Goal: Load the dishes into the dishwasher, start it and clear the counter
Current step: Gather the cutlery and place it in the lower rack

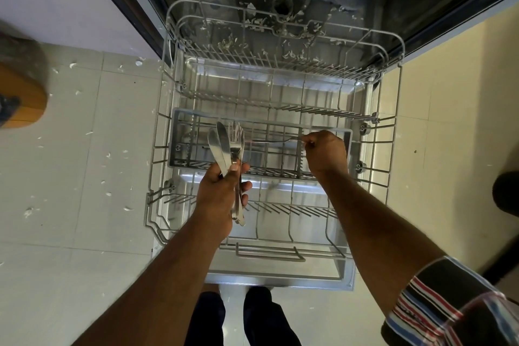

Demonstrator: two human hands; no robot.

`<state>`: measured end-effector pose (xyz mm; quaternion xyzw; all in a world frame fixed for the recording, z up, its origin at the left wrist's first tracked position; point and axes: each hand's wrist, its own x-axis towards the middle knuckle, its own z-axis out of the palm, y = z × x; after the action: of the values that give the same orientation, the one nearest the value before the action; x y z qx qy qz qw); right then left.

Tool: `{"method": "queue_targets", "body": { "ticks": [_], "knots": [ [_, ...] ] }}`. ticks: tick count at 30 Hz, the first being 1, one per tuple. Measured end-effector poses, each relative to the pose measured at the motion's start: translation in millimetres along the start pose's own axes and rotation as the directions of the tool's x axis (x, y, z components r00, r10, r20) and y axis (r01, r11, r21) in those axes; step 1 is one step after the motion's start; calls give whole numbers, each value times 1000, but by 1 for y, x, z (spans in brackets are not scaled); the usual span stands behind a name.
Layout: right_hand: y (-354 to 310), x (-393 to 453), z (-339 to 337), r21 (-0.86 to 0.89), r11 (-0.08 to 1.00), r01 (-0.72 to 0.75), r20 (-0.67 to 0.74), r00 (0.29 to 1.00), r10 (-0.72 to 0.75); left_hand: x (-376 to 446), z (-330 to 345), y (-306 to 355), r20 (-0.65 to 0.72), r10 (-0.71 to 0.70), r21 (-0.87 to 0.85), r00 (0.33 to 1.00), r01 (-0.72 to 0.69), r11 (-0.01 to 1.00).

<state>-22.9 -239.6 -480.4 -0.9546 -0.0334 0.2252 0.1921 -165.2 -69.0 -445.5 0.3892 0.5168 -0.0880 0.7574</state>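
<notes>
Loading had barely begun: your right hand [325, 152] pinched one steel fork [276, 140] over the grey cutlery basket [346, 135] while your left hand [222, 191] gripped the remaining steel cutlery bundle [229, 146] above the bare wire rack [393, 126].

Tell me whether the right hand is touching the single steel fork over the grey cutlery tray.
Touching. The head view shows the right hand pinching the handle end of the single steel fork.

A pale tiled floor [84, 149] carries scattered white flakes [73, 65]. Over the open dishwasher door [280, 278] sits the pulled-out wire lower rack [390, 149], and a grey cutlery basket [179, 149] rests inside the rack.
</notes>
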Motion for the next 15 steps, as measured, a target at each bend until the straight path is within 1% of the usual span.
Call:
{"method": "queue_targets", "body": {
  "ticks": [13, 15],
  "knots": [
    [-6, -2, -4, 21, 1000, 17, 54, 998, -19, -7, -4, -1, -18, -14, 6, 1000, 14, 1000],
    [-8, -6, -8, 73, 997, -8, 8, 1000, 7, -8, -5, 0, -11, -14, 17, 1000, 14, 1000]
  ]
}}
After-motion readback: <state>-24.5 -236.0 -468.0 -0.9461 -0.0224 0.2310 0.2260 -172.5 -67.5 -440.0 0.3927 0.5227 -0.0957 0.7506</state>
